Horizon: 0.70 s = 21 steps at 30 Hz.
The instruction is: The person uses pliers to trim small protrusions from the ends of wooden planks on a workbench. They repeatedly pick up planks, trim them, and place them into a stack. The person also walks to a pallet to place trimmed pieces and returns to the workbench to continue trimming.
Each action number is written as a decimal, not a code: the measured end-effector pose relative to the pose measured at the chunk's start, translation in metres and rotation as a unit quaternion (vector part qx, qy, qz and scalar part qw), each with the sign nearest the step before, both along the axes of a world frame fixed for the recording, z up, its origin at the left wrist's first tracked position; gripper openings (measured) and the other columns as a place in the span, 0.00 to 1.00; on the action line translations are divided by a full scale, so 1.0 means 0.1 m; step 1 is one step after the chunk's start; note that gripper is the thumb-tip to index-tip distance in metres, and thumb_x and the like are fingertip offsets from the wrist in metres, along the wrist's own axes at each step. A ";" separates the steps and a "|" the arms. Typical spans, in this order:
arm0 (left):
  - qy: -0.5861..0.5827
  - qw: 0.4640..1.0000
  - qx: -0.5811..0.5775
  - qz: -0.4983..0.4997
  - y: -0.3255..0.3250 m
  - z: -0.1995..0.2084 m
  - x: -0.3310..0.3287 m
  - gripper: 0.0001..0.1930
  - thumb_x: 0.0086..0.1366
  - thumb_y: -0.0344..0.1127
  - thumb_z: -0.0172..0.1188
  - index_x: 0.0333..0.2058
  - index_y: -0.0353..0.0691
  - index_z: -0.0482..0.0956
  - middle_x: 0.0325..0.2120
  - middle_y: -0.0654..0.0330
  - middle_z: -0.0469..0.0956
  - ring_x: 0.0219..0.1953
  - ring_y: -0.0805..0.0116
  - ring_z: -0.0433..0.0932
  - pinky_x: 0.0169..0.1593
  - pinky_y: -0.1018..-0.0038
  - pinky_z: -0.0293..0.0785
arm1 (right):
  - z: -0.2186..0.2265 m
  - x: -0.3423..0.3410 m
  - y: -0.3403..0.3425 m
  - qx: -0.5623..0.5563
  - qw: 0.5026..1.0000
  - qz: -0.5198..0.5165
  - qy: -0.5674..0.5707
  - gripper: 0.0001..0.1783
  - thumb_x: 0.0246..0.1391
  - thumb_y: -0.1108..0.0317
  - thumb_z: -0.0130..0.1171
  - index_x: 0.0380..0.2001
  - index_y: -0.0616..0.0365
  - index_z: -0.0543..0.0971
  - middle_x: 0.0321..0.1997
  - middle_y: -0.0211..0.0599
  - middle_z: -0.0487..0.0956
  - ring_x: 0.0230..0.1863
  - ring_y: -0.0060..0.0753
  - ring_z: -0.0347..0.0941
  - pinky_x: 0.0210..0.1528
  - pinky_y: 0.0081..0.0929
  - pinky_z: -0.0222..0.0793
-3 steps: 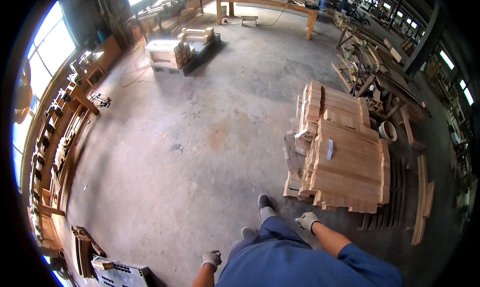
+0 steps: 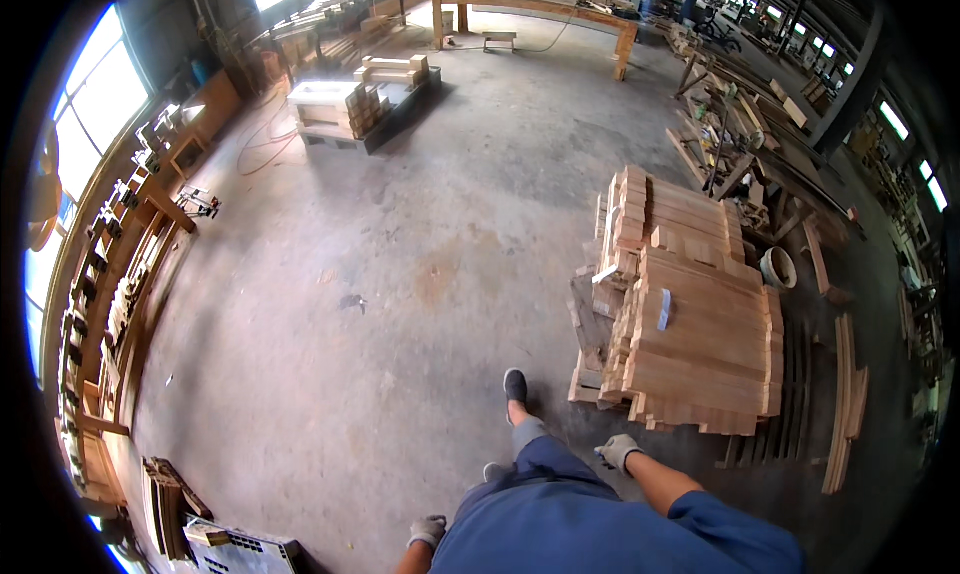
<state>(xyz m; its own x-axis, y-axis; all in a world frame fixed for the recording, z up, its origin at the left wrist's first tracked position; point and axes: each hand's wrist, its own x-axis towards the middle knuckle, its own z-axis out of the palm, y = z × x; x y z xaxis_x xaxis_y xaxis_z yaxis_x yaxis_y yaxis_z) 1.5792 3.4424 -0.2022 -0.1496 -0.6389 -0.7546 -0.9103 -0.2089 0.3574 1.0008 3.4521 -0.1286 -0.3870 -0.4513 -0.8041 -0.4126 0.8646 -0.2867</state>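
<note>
My left hand [image 2: 428, 530], in a light work glove, hangs low beside my blue shirt. Its fingers are curled in, and no object shows in them. On the other side my right hand [image 2: 618, 452], also gloved, is held out near the front corner of a stack of wooden boards [image 2: 700, 344], apart from it. Its fingers are loosely bent with a gap between them, and it carries nothing that I can see. The boards lie in close rows on a pallet, with a pale blue strip [image 2: 664, 309] on top. One dark shoe [image 2: 515, 385] is stepped forward on the concrete floor.
Racks of wood [image 2: 125, 304] line the windows at left. A low pallet with wooden blocks [image 2: 330, 104] stands far left, near a red hose [image 2: 262, 149]. A long workbench [image 2: 530, 2] crosses the back. Right of the stack are a white bucket [image 2: 778, 267] and long boards [image 2: 845, 404].
My leading foot has swung forward and slightly left. The left hand has dropped lower, and the right hand has shifted slightly down. The board stack appears slightly lower in view.
</note>
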 end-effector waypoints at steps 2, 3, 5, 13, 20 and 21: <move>-0.042 0.999 0.027 -0.011 -0.09 -0.03 -0.04 0.20 0.65 0.50 0.62 0.53 0.53 0.83 0.35 0.55 0.87 0.39 0.58 0.86 0.43 0.62 0.82 | 0.12 0.00 -0.32 0.065 0.997 0.029 -0.015 0.20 0.58 0.51 0.67 0.31 0.60 0.87 0.29 0.40 0.86 0.31 0.37 0.83 0.41 0.35 0.77; -0.058 0.998 0.040 -0.002 -0.19 -0.03 -0.09 0.19 0.66 0.49 0.62 0.53 0.53 0.83 0.34 0.55 0.87 0.39 0.59 0.86 0.42 0.62 0.82 | 0.34 0.07 -0.53 0.097 0.994 0.043 -0.023 0.21 0.60 0.51 0.66 0.31 0.61 0.87 0.28 0.40 0.86 0.30 0.37 0.83 0.39 0.36 0.77; -0.074 0.995 0.056 0.019 -0.44 0.05 -0.25 0.18 0.66 0.48 0.61 0.53 0.51 0.83 0.33 0.55 0.87 0.37 0.60 0.86 0.41 0.63 0.82 | 0.33 0.00 -0.85 0.104 0.993 0.012 -0.048 0.21 0.64 0.53 0.62 0.31 0.63 0.86 0.28 0.41 0.85 0.28 0.36 0.82 0.37 0.36 0.77; -0.005 0.959 -0.018 0.284 -2.06 0.47 -0.82 0.15 0.70 0.42 0.57 0.51 0.46 0.85 0.28 0.55 0.86 0.32 0.64 0.85 0.38 0.64 0.81 | 0.28 -0.31 -3.30 -0.052 0.837 0.529 0.129 0.17 0.61 0.60 0.51 0.41 0.51 0.88 0.45 0.44 0.86 0.46 0.47 0.83 0.48 0.39 0.78; 0.194 0.835 -0.039 0.514 -3.63 0.72 -1.36 0.14 0.69 0.25 0.56 0.52 0.30 0.81 0.30 0.52 0.85 0.27 0.65 0.82 0.33 0.69 0.80 | -0.04 -0.54 -5.17 -0.218 0.952 0.191 -0.100 0.10 0.63 0.67 0.56 0.39 0.58 0.84 0.35 0.38 0.85 0.33 0.34 0.83 0.37 0.34 0.79; 0.174 0.846 -0.037 0.503 -3.67 0.69 -1.34 0.15 0.68 0.23 0.55 0.52 0.29 0.80 0.31 0.51 0.85 0.27 0.65 0.82 0.33 0.69 0.80 | 0.28 -0.33 -5.37 -0.194 0.964 0.076 -0.164 0.10 0.62 0.68 0.55 0.39 0.58 0.84 0.34 0.38 0.85 0.33 0.33 0.82 0.36 0.34 0.79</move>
